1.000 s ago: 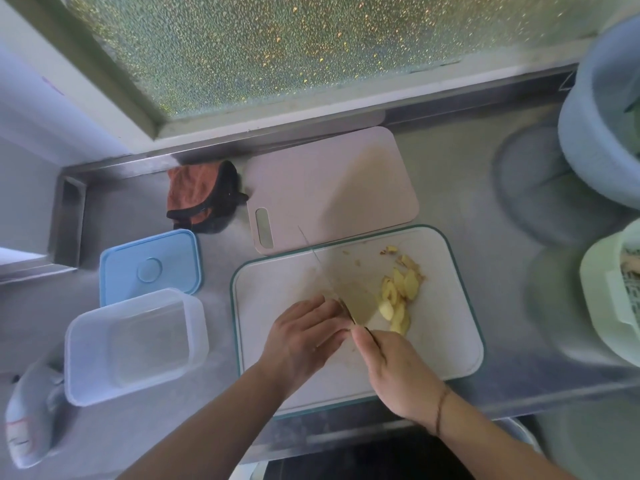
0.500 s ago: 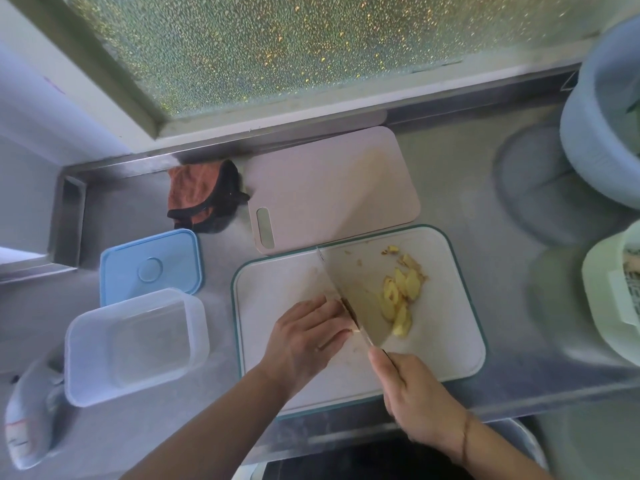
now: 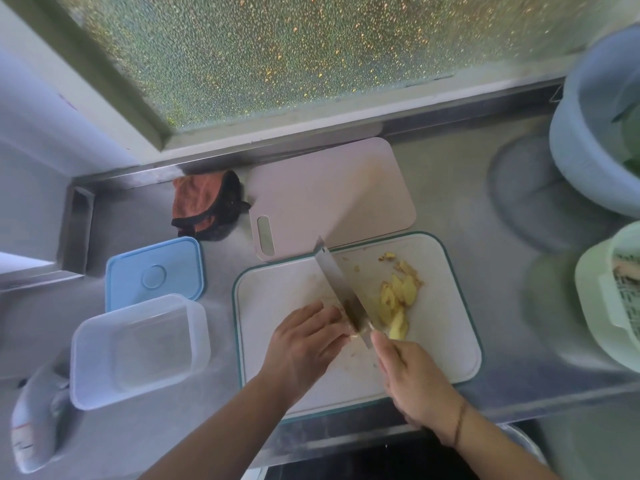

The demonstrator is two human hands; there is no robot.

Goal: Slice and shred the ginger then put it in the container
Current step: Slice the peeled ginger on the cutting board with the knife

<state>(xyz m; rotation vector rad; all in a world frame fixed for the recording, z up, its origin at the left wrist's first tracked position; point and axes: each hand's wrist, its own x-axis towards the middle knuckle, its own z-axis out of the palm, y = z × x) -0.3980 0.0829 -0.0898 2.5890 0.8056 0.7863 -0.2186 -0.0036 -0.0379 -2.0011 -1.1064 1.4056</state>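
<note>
Steel counter holds a white cutting board and an empty clear container off to its left. Right hand grips the knife, left hand curls over the ginger piece, slices piled just right of the blade.

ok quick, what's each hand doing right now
Left hand: fingers curled down on the ginger piece, pinning it to the cutting board.
Right hand: gripping the knife.
</note>
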